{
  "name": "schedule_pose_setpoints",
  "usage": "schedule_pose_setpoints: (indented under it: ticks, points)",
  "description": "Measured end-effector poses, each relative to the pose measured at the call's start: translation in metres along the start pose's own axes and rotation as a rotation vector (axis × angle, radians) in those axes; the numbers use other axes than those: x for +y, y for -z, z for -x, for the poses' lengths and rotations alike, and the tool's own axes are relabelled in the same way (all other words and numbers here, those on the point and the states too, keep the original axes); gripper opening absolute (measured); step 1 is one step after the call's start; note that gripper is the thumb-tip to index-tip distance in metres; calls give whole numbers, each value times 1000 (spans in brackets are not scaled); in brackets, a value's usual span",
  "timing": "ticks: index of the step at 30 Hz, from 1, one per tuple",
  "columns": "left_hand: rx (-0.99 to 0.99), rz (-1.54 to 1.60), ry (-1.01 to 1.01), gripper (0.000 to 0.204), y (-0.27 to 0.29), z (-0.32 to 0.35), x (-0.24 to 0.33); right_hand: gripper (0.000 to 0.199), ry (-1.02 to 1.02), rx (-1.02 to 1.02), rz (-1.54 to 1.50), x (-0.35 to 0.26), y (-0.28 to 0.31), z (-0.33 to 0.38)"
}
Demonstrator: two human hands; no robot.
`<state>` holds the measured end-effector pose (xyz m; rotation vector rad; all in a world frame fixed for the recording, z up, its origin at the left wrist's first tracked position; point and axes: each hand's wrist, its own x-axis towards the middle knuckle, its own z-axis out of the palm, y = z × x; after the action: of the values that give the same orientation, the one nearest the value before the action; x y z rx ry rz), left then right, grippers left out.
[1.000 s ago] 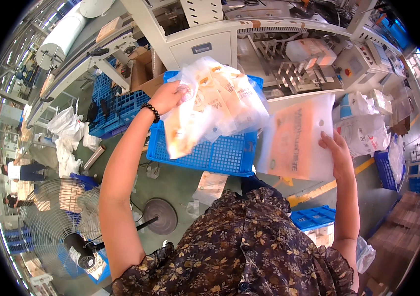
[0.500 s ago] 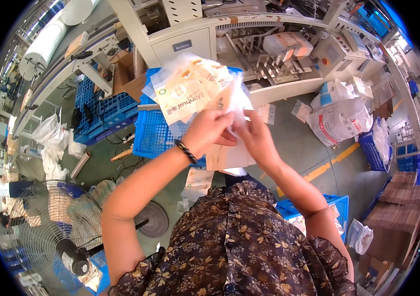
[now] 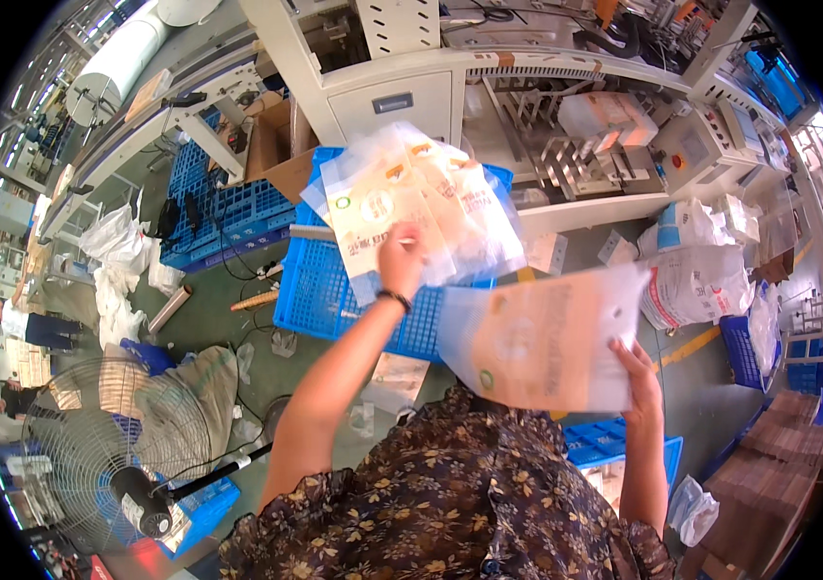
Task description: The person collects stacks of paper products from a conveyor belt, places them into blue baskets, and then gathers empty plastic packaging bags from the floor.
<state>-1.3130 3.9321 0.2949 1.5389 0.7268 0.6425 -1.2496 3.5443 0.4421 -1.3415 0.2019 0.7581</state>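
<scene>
My right hand (image 3: 639,375) grips the edge of a flat, frosted plastic bag (image 3: 551,338) with an orange printed panel, held out to the right in front of my body. Whether it is one bag or a thin stack, I cannot tell. My left hand (image 3: 402,261) is over a fanned pile of similar plastic bags (image 3: 469,217), its fingers curled against the top one. Any bag edge pinched in them is hidden. The pile lies across a blue plastic crate (image 3: 310,304) and covers much of its top.
Behind the crate stands a pale machine with a drawer (image 3: 392,103) and metal racks (image 3: 566,159). A wire fan (image 3: 121,454) is at the lower left. White sacks (image 3: 696,285) and stacked brown cardboard (image 3: 769,464) stand at the right. Another blue crate (image 3: 609,440) sits near my right arm.
My hands were together at the pile's near edge. My right hand has swung right and toward me with the plastic bag, while the left has come down onto the pile.
</scene>
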Motion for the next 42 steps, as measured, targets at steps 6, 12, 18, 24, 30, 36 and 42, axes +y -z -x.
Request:
schedule_pose_setpoints:
  ticks: [6,12,18,24,30,36,42]
  points:
    - [460,-730,-21,40,38,-202,-67,25,25,142,-2,-35,27,-15]
    - [108,-1321,49,80,33,-297,-52,30,64,168,143,-59,42,-27]
    - [-172,-1495,70,60,81,-295,-64,24,38,160,251,-74,25,-41]
    - [-446,-1561,-83,31,166,-250,18,14,15,49,456,-50,10,-62]
    - [-450,-1448,-245,40,151,-134,158,18,2,-49,403,16,-3,-76]
    - [-676,-1265,-493,37,136,-83,230,22,17,-113,303,68,-27,-73]
    - [-892,-129,116,36,132,-13,355,20,147,-113,-62,107,-48,-66]
